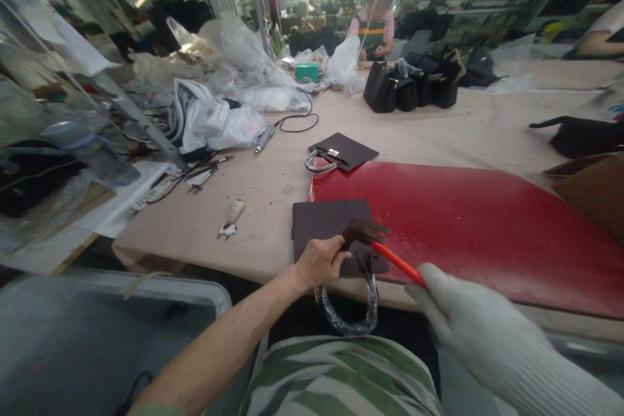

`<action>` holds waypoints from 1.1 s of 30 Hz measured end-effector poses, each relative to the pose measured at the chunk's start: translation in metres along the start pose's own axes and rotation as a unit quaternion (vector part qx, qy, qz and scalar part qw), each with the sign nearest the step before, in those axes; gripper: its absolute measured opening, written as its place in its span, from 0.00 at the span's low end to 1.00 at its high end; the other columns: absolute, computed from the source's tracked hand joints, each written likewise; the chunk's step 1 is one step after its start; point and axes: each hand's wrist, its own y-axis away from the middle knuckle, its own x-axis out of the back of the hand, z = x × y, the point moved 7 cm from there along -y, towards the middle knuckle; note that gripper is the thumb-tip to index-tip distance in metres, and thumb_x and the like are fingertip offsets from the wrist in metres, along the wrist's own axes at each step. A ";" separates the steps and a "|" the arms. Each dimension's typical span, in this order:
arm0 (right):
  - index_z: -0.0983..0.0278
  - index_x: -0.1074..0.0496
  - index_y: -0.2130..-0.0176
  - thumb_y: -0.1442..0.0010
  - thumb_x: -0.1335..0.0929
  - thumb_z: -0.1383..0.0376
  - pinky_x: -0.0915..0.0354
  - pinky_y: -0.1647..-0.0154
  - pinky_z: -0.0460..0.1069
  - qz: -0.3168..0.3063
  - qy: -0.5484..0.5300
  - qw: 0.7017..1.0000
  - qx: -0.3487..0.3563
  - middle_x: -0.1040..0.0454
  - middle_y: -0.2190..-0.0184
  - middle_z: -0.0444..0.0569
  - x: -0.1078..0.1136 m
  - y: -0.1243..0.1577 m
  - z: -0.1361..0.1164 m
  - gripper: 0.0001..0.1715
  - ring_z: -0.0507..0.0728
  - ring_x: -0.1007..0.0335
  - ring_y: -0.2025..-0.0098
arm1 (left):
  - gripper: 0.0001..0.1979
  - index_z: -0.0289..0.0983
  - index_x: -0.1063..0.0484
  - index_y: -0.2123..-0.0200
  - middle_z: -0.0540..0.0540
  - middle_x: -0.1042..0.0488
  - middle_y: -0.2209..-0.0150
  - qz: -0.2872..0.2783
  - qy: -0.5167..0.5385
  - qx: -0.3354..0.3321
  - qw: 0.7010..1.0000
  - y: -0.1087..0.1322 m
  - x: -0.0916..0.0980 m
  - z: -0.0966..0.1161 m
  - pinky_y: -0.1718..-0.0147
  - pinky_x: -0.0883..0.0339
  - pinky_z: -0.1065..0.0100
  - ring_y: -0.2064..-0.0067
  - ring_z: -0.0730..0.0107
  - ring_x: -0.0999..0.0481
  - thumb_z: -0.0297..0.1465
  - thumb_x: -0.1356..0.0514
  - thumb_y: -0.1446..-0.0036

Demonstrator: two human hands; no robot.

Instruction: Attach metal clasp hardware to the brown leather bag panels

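My right hand (453,302), in a white knitted glove, is closed round the red handle of a hammer (397,261). The dark hammer head, blurred, is just above a dark brown bag panel (322,218) at the table's front edge. A looped bag handle (353,325) in clear plastic wrap hangs from this panel over the edge. My bare left hand (322,263) lies over the panel, thumb and fingers pinched together close to the hammer head. What is between the fingertips is hidden. Behind lies another brown bag panel (353,148) with a wrapped handle and metal clasp.
A red sheet (463,221) covers the table's right part. Wrapped-handle nippers (233,218) and a corded pen-shaped tool (264,140) lie left. Black handbags (414,88) and plastic bags (234,58) stand at the back. A grey bin (146,286) sits lower left. A co-worker (375,23) sits opposite.
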 end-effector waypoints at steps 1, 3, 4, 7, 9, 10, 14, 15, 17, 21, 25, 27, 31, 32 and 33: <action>0.57 0.32 0.69 0.37 0.38 0.49 0.43 0.75 0.52 -0.024 -0.004 1.000 0.005 0.26 0.77 0.51 -0.006 0.000 0.000 0.17 0.62 0.29 0.77 | 0.06 0.39 0.29 0.55 0.45 0.19 0.65 -0.003 0.000 0.001 1.000 0.000 0.000 0.000 0.66 0.25 0.68 0.66 0.62 0.16 0.28 0.41 0.36; 0.57 0.33 0.68 0.35 0.39 0.48 0.42 0.74 0.52 -0.056 -0.025 0.998 0.002 0.26 0.76 0.51 -0.013 -0.001 0.006 0.19 0.62 0.28 0.76 | 0.05 0.39 0.30 0.57 0.45 0.20 0.66 -0.002 0.002 -0.002 1.000 0.000 0.002 0.002 0.66 0.25 0.68 0.66 0.63 0.16 0.28 0.41 0.35; 0.57 0.34 0.68 0.34 0.40 0.48 0.41 0.73 0.52 -0.061 -0.029 0.998 -0.008 0.25 0.75 0.51 -0.015 -0.002 0.011 0.19 0.62 0.27 0.74 | 0.04 0.39 0.30 0.57 0.45 0.19 0.66 0.001 0.004 -0.005 1.000 0.000 0.003 0.003 0.66 0.25 0.68 0.66 0.62 0.16 0.28 0.41 0.35; 0.59 0.35 0.66 0.32 0.41 0.52 0.44 0.73 0.52 -0.072 0.030 0.994 -0.077 0.26 0.75 0.50 -0.029 -0.009 0.037 0.17 0.61 0.28 0.74 | 0.03 0.38 0.30 0.57 0.44 0.19 0.65 0.006 0.012 -0.007 1.000 -0.001 0.006 0.006 0.65 0.24 0.67 0.65 0.61 0.16 0.28 0.41 0.35; 0.60 0.33 0.63 0.30 0.42 0.55 0.46 0.73 0.52 -0.080 0.095 0.984 -0.125 0.25 0.73 0.51 -0.043 -0.016 0.055 0.16 0.61 0.27 0.73 | 0.03 0.38 0.30 0.57 0.44 0.18 0.64 0.006 0.016 -0.004 1.000 -0.002 0.008 0.007 0.64 0.23 0.66 0.64 0.60 0.15 0.29 0.41 0.34; 0.62 0.31 0.60 0.29 0.42 0.56 0.46 0.73 0.52 -0.078 0.119 0.980 -0.140 0.24 0.70 0.53 -0.051 -0.021 0.062 0.17 0.61 0.27 0.72 | 0.03 0.38 0.30 0.57 0.43 0.18 0.64 0.006 0.015 -0.003 1.000 -0.002 0.008 0.007 0.64 0.23 0.66 0.64 0.60 0.15 0.29 0.41 0.34; 0.68 0.27 0.49 0.28 0.42 0.60 0.37 0.66 0.55 0.014 0.175 0.981 -0.087 0.23 0.55 0.62 -0.067 -0.043 0.054 0.20 0.67 0.24 0.60 | 0.05 0.38 0.30 0.56 0.42 0.18 0.62 0.003 0.011 0.001 1.000 -0.002 0.010 0.006 0.62 0.22 0.65 0.62 0.58 0.15 0.30 0.41 0.34; 0.69 0.27 0.47 0.28 0.41 0.60 0.35 0.61 0.57 0.052 0.165 0.983 -0.058 0.24 0.51 0.64 -0.068 -0.047 0.044 0.22 0.69 0.25 0.55 | 0.05 0.38 0.30 0.56 0.42 0.18 0.62 0.002 0.012 0.006 1.000 -0.001 0.010 0.005 0.61 0.22 0.65 0.62 0.59 0.15 0.30 0.41 0.34; 0.71 0.27 0.43 0.29 0.38 0.59 0.33 0.49 0.60 0.110 0.095 0.989 0.019 0.26 0.45 0.65 -0.073 -0.051 0.018 0.24 0.69 0.28 0.48 | 0.04 0.39 0.29 0.56 0.42 0.18 0.61 -0.003 0.019 0.019 1.000 0.000 0.010 0.004 0.60 0.22 0.64 0.61 0.59 0.15 0.30 0.41 0.34; 0.69 0.28 0.39 0.33 0.33 0.59 0.38 0.35 0.63 0.070 -0.039 0.984 0.157 0.29 0.40 0.61 -0.103 -0.054 -0.032 0.27 0.69 0.34 0.39 | 0.05 0.39 0.27 0.58 0.42 0.17 0.61 -0.008 0.071 0.066 0.995 0.000 0.006 0.001 0.57 0.22 0.64 0.60 0.60 0.15 0.32 0.41 0.35; 0.67 0.29 0.37 0.38 0.29 0.60 0.47 0.29 0.69 0.036 -0.046 0.987 0.149 0.32 0.35 0.60 -0.125 -0.055 -0.043 0.33 0.73 0.40 0.33 | 0.11 0.39 0.30 0.60 0.44 0.17 0.64 0.103 0.255 0.244 0.930 -0.003 0.021 -0.025 0.62 0.20 0.65 0.64 0.64 0.16 0.40 0.41 0.34; 0.68 0.29 0.36 0.40 0.27 0.56 0.47 0.29 0.69 0.031 -0.049 0.990 0.131 0.33 0.34 0.60 -0.128 -0.056 -0.041 0.37 0.73 0.42 0.32 | 0.15 0.38 0.32 0.58 0.45 0.17 0.65 0.192 0.330 0.316 0.869 -0.002 0.040 -0.045 0.66 0.20 0.66 0.67 0.65 0.16 0.44 0.41 0.36; 0.70 0.30 0.36 0.45 0.24 0.51 0.47 0.29 0.69 0.033 -0.048 0.992 0.114 0.34 0.34 0.62 -0.130 -0.055 -0.038 0.44 0.75 0.43 0.31 | 0.20 0.35 0.30 0.63 0.43 0.18 0.67 0.211 0.270 0.374 0.862 0.003 0.088 -0.084 0.71 0.23 0.69 0.71 0.66 0.18 0.47 0.36 0.44; 0.70 0.30 0.36 0.44 0.25 0.52 0.47 0.29 0.69 0.043 -0.042 0.993 0.103 0.34 0.34 0.63 -0.130 -0.055 -0.037 0.44 0.75 0.43 0.31 | 0.20 0.34 0.29 0.64 0.43 0.18 0.68 0.199 0.225 0.393 0.869 0.007 0.100 -0.095 0.72 0.24 0.69 0.71 0.66 0.18 0.47 0.37 0.43; 0.71 0.30 0.36 0.43 0.25 0.53 0.46 0.29 0.68 0.056 -0.033 0.994 0.090 0.34 0.34 0.63 -0.129 -0.054 -0.037 0.42 0.74 0.43 0.31 | 0.18 0.34 0.29 0.64 0.43 0.19 0.69 0.180 0.163 0.413 0.878 0.013 0.111 -0.105 0.72 0.24 0.69 0.72 0.65 0.19 0.45 0.39 0.42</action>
